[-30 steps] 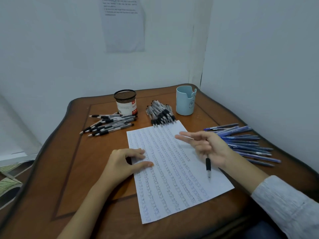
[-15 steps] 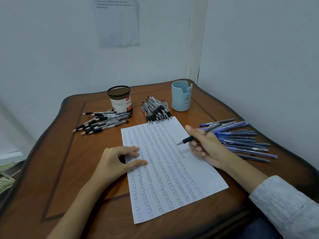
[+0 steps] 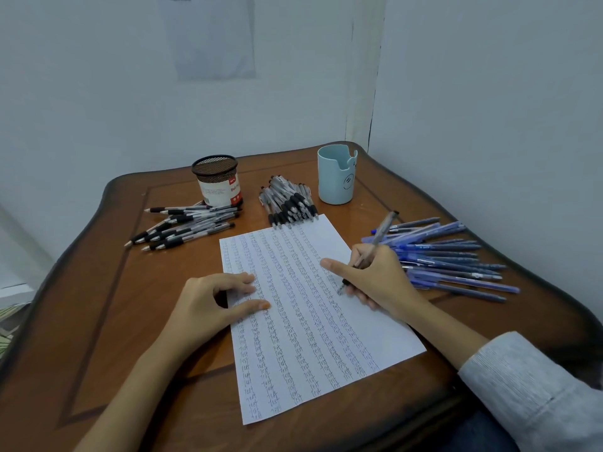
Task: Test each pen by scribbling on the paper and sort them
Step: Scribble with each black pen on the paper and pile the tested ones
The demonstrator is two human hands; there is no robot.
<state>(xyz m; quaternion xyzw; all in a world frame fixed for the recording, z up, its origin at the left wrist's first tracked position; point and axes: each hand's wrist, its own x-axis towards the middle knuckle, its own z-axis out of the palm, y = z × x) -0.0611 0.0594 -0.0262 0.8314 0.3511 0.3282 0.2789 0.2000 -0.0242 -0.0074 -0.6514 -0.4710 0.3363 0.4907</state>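
Because the pen [image 3: 380, 236] looks light, thin and stiff, the right hand [image 3: 381, 282] pinches it low near its tip, on the paper [image 3: 310, 337] at mid frame, while the loose left hand [image 3: 208, 305] presses the paper down.

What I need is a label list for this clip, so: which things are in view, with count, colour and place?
table: 1, brown, under everything
paper: 1, white with scribble rows, centre
mesh cup: 1, black with white label, back left
blue cup: 1, pale blue, back right
left pens: a pile, black grips, beside mesh cup
middle pens: a pile, black grips, behind paper
blue pens: a pile, blue, right of paper
pen: 1, clear with black grip, held, tip at paper
wall sheet: 1, white, on wall
left hand: resting on paper's left edge
right hand: gripping pen
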